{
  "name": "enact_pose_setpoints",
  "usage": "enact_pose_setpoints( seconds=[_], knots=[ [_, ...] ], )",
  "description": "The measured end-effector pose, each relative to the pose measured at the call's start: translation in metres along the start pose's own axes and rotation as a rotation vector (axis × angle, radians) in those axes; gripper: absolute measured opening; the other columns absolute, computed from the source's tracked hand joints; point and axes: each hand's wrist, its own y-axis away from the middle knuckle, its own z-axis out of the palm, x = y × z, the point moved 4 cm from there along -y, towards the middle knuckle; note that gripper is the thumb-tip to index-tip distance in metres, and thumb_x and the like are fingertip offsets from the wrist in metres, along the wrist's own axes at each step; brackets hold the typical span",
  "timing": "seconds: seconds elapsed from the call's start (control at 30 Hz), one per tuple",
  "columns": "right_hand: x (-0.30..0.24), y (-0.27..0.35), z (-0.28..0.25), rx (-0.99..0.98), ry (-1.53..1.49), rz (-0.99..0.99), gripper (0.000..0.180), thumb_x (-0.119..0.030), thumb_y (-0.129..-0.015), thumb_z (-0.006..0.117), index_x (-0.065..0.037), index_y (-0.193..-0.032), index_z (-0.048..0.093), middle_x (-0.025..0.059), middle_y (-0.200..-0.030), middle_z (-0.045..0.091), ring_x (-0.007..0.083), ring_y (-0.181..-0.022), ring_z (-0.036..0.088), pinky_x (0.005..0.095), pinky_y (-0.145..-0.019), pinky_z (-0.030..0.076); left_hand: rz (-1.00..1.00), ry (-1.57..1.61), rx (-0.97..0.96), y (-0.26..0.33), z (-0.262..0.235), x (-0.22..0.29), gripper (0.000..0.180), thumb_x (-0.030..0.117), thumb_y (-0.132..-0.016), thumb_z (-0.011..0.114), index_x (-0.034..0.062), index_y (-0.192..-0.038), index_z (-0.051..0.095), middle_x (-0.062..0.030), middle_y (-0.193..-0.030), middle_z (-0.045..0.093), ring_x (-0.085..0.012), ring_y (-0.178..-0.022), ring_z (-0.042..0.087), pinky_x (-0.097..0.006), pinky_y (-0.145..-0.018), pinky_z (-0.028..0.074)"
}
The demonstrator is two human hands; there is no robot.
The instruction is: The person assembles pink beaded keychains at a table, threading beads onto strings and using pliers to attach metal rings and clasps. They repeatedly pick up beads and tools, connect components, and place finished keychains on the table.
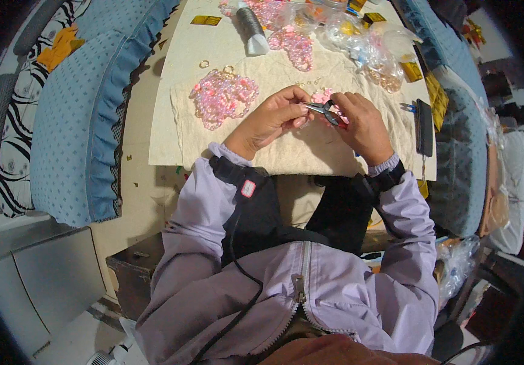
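My right hand is closed around a pair of small dark-handled pliers, whose jaws point left. At the jaw tips, my left hand pinches something too small to make out. Just beyond the pliers, a little group of pink beads lies on the cloth, partly hidden by my hands. Left of my left hand rests a heap of pink beaded chains, with a gold-coloured ring at its top edge. Several small gold-coloured pieces lie beyond my hands.
A beige cloth covers the near part of the table. Farther back are a grey thread spool, more pink beaded strands and clear plastic bags. A dark phone-like object lies at the right edge. Blue-covered sofas flank the table.
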Motion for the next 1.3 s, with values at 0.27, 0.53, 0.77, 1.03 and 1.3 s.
enact_pose_setpoints(
  seconds=[0.27, 0.53, 0.77, 1.03, 1.3],
  knots=[
    [-0.0064, 0.0003, 0.0000, 0.069, 0.048, 0.030, 0.033, -0.013, -0.080, 0.074, -0.007, -0.110, 0.060, 0.0112, -0.088, 0.061, 0.0317, -0.084, 0.060, 0.0428, -0.073, 0.049, 0.029, 0.036, 0.036, 0.0000, 0.0008, -0.0006, 0.014, 0.005, -0.100, 0.059, 0.0046, -0.113, 0.056, -0.0089, -0.098, 0.066, -0.0098, -0.077, 0.056, -0.024, -0.078, 0.051],
    [-0.0052, 0.0016, 0.0007, 0.075, 0.045, 0.043, 0.032, -0.014, -0.081, 0.075, -0.007, -0.109, 0.061, 0.0106, -0.088, 0.061, 0.0311, -0.082, 0.060, 0.0421, -0.072, 0.049, 0.061, 0.021, 0.036, -0.0002, 0.0022, -0.0006, 0.013, 0.006, -0.100, 0.061, 0.0059, -0.112, 0.056, -0.0098, -0.099, 0.067, -0.0100, -0.076, 0.056, -0.024, -0.077, 0.051],
    [-0.0003, -0.0008, -0.0013, 0.064, -0.008, 0.022, 0.033, -0.014, -0.080, 0.076, -0.009, -0.109, 0.062, 0.0097, -0.087, 0.061, 0.0308, -0.083, 0.061, 0.0417, -0.072, 0.049, 0.019, 0.030, 0.021, 0.0023, 0.0025, 0.0018, 0.015, 0.007, -0.099, 0.062, 0.0058, -0.114, 0.057, -0.0095, -0.101, 0.067, -0.0086, -0.077, 0.056, -0.022, -0.077, 0.050],
    [-0.0038, -0.0010, -0.0057, 0.066, -0.010, -0.002, 0.031, -0.014, -0.080, 0.076, -0.009, -0.107, 0.062, 0.0096, -0.086, 0.061, 0.0309, -0.082, 0.061, 0.0425, -0.073, 0.049, 0.035, -0.006, 0.027, 0.0033, 0.0057, 0.0035, 0.015, 0.008, -0.099, 0.063, 0.0046, -0.112, 0.057, -0.0078, -0.098, 0.065, -0.0085, -0.078, 0.056, -0.021, -0.075, 0.049],
    [-0.0026, 0.0014, -0.0046, 0.055, 0.019, -0.003, 0.030, -0.015, -0.080, 0.075, -0.009, -0.107, 0.061, 0.0093, -0.087, 0.060, 0.0302, -0.081, 0.060, 0.0420, -0.072, 0.048, 0.022, -0.050, 0.017, 0.0033, 0.0065, 0.0028, 0.014, 0.010, -0.099, 0.064, 0.0047, -0.110, 0.056, -0.0067, -0.098, 0.064, -0.0086, -0.078, 0.055, -0.022, -0.074, 0.048]
  ],
)
